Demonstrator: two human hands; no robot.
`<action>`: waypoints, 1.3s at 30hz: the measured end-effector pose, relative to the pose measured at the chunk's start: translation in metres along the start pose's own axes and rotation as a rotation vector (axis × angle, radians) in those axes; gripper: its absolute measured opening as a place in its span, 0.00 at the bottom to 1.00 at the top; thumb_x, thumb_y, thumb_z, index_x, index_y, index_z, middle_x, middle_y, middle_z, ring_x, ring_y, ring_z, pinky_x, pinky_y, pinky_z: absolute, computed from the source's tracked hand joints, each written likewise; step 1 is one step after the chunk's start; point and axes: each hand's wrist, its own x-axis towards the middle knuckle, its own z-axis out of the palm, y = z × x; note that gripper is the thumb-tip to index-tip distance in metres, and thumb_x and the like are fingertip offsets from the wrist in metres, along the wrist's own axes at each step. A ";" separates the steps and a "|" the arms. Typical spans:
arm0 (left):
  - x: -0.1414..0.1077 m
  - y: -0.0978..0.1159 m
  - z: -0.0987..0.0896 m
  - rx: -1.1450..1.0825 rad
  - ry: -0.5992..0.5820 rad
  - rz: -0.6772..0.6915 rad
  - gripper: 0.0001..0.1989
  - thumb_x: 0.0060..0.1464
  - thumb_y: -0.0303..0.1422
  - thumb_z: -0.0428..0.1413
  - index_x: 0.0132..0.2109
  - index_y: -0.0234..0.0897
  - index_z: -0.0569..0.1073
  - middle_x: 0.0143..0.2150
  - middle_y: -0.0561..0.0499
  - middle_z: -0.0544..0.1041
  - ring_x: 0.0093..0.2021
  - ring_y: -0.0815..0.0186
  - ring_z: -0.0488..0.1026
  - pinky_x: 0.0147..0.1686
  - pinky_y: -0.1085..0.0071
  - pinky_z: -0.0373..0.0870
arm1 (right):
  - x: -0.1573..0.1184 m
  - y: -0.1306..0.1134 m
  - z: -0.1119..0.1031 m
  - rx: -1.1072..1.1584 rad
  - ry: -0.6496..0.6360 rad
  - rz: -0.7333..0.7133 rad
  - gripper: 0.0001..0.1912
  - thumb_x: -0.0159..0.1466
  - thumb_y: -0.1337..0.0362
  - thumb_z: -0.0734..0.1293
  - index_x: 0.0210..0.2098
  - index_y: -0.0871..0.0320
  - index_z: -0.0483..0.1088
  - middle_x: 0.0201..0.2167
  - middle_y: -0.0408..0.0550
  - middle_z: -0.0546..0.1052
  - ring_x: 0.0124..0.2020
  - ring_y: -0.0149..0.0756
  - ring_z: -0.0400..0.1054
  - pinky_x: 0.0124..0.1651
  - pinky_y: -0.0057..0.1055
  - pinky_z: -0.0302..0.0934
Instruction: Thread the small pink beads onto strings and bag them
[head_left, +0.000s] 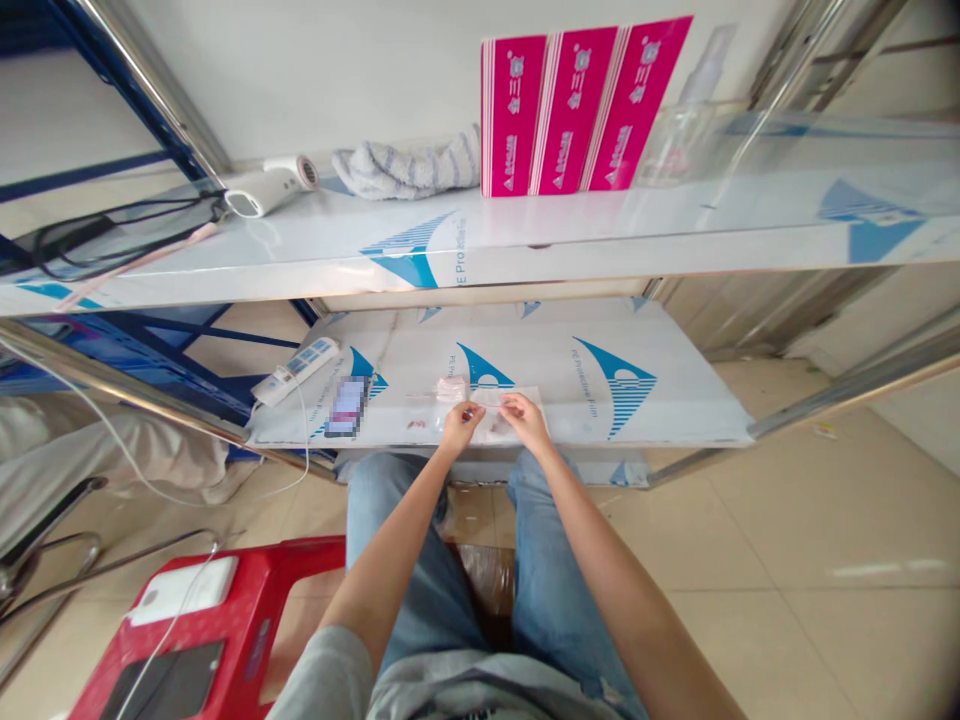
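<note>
A clear plastic bag [491,422] lies near the front edge of the lower shelf [525,345]. The left hand [460,428] and right hand [526,421] both pinch narrowly at it, just beside a small pink bundle [451,389].

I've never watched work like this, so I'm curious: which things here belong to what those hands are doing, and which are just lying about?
At the hands: left hand, right hand, clear plastic bag, small pink bundle.

Lying about: white power strip, white hair dryer, striped cloth, pink boxes, clear spray bottle, red plastic stool.
</note>
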 end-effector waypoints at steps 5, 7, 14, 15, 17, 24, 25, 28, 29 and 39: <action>-0.001 0.000 0.000 0.001 -0.029 0.001 0.10 0.46 0.38 0.55 0.27 0.34 0.70 0.25 0.53 0.71 0.24 0.72 0.64 0.29 0.74 0.62 | -0.002 0.004 -0.005 0.003 0.001 0.014 0.17 0.56 0.58 0.65 0.43 0.57 0.67 0.31 0.48 0.76 0.29 0.35 0.69 0.35 0.33 0.63; 0.001 -0.001 0.000 0.008 -0.022 -0.006 0.10 0.46 0.38 0.55 0.27 0.35 0.70 0.26 0.53 0.72 0.25 0.72 0.65 0.29 0.74 0.62 | -0.002 0.007 -0.008 -0.012 -0.007 0.025 0.16 0.55 0.59 0.65 0.43 0.56 0.67 0.30 0.47 0.76 0.29 0.35 0.69 0.35 0.33 0.63; 0.006 -0.002 0.003 -0.071 -0.148 -0.065 0.15 0.46 0.44 0.54 0.28 0.35 0.69 0.25 0.52 0.73 0.24 0.71 0.67 0.25 0.75 0.62 | -0.001 0.003 -0.020 -0.026 -0.030 0.011 0.15 0.53 0.62 0.66 0.40 0.57 0.67 0.25 0.44 0.74 0.27 0.34 0.69 0.38 0.34 0.64; 0.006 -0.002 0.004 -0.101 -0.170 -0.083 0.16 0.46 0.45 0.54 0.29 0.35 0.68 0.25 0.52 0.73 0.23 0.71 0.67 0.23 0.76 0.62 | -0.001 0.001 -0.021 -0.025 -0.039 0.015 0.14 0.53 0.62 0.66 0.39 0.57 0.67 0.24 0.44 0.73 0.27 0.34 0.69 0.37 0.34 0.64; 0.004 -0.002 0.005 -0.154 -0.199 -0.123 0.17 0.45 0.46 0.55 0.32 0.35 0.68 0.25 0.52 0.73 0.22 0.72 0.67 0.20 0.77 0.60 | -0.001 -0.003 -0.022 -0.027 -0.054 0.029 0.14 0.52 0.61 0.67 0.38 0.57 0.66 0.22 0.43 0.73 0.26 0.35 0.69 0.36 0.34 0.64; -0.005 -0.010 0.004 -0.236 -0.209 -0.153 0.20 0.46 0.49 0.53 0.35 0.35 0.66 0.25 0.51 0.76 0.20 0.72 0.69 0.20 0.77 0.61 | -0.001 -0.006 -0.018 -0.025 -0.086 0.075 0.13 0.51 0.62 0.67 0.35 0.57 0.67 0.23 0.44 0.74 0.27 0.34 0.69 0.35 0.33 0.63; -0.006 -0.011 0.003 -0.238 -0.213 -0.143 0.20 0.46 0.49 0.53 0.35 0.35 0.66 0.25 0.51 0.76 0.20 0.72 0.69 0.21 0.77 0.62 | -0.001 -0.005 -0.018 -0.030 -0.092 0.083 0.13 0.51 0.62 0.67 0.36 0.58 0.68 0.25 0.45 0.75 0.27 0.34 0.69 0.35 0.32 0.63; -0.006 -0.013 -0.002 -0.245 -0.252 -0.132 0.19 0.46 0.48 0.54 0.33 0.35 0.67 0.23 0.52 0.75 0.20 0.71 0.70 0.21 0.76 0.62 | -0.003 -0.004 -0.015 -0.044 -0.112 0.110 0.16 0.51 0.61 0.67 0.39 0.59 0.69 0.30 0.48 0.76 0.29 0.34 0.68 0.38 0.33 0.62; -0.006 -0.012 -0.004 -0.249 -0.269 -0.133 0.19 0.45 0.48 0.54 0.33 0.35 0.67 0.23 0.52 0.75 0.20 0.71 0.70 0.21 0.76 0.62 | -0.005 -0.004 -0.013 -0.047 -0.118 0.118 0.16 0.51 0.61 0.67 0.39 0.60 0.70 0.31 0.49 0.77 0.30 0.34 0.68 0.38 0.33 0.62; -0.006 -0.005 -0.024 -0.298 -0.301 -0.220 0.22 0.41 0.50 0.57 0.31 0.35 0.65 0.21 0.53 0.75 0.17 0.71 0.69 0.20 0.76 0.62 | -0.015 0.004 0.021 -0.015 -0.012 0.234 0.16 0.49 0.57 0.69 0.34 0.59 0.71 0.29 0.49 0.76 0.27 0.34 0.68 0.31 0.32 0.63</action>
